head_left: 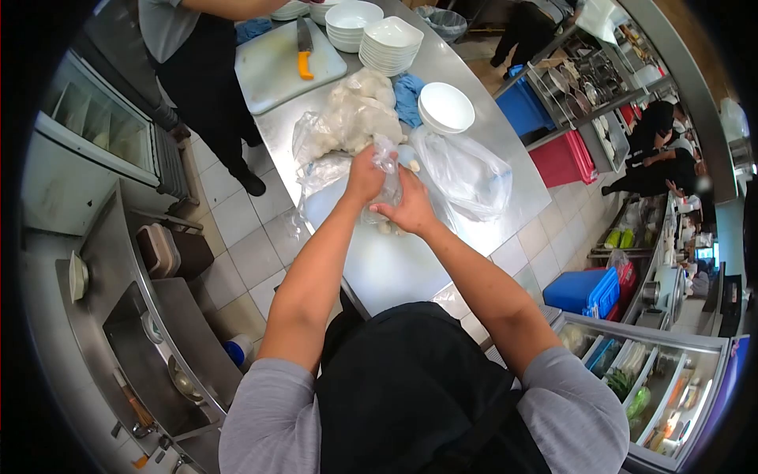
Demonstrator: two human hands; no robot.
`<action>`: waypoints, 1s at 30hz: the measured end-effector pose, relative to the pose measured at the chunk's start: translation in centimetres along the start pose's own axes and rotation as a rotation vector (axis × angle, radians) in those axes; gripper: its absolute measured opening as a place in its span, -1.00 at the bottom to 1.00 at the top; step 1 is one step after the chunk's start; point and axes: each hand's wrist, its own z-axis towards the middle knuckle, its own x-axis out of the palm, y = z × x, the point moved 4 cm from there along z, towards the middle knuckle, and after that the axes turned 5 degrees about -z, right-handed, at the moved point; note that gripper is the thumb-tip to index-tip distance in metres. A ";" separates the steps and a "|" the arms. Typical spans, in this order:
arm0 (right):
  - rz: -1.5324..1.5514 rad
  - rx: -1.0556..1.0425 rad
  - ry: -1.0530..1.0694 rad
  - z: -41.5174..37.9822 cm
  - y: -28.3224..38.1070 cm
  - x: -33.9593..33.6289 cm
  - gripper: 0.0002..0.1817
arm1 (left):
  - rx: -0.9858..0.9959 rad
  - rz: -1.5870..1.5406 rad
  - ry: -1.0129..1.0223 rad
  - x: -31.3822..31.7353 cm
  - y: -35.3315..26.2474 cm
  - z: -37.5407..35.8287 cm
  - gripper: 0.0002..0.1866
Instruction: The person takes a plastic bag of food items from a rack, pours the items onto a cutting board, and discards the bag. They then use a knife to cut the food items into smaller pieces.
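My left hand (pixel 365 175) is closed on the gathered top of a small clear plastic bag (pixel 386 150). On the other side, my right hand (pixel 412 207) curls round the lower part of this bag, its thumb pointing left; pale lumps show near its fingers. Both hands are above a white cutting board (pixel 395 272) on the steel table. Just beyond them lies a large clear bag (pixel 347 114) full of pale, whitish pieces. To the right of my hands, a loose clear plastic bag (pixel 466 174) is spread on the table.
White bowls (pixel 446 107) and stacked dishes (pixel 391 46) stand farther back beside a blue cloth (pixel 408 99). A knife with an orange handle (pixel 305 65) rests on another cutting board (pixel 268 67). A co-worker in a dark apron (pixel 205 79) stands at the table's left side.
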 end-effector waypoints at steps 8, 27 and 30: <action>0.443 0.292 -0.073 3.4 -2.0 -0.1 -0.43 | 0.090 0.109 0.044 -2.8 2.3 -4.1 0.01; 1.548 0.677 -0.724 -12.8 -7.4 -8.6 -0.55 | 0.191 0.823 0.315 -1.0 2.5 -9.6 0.11; 1.726 0.726 -0.679 -20.7 -7.4 -5.7 -0.53 | 0.145 0.866 0.248 0.1 4.3 -7.7 0.09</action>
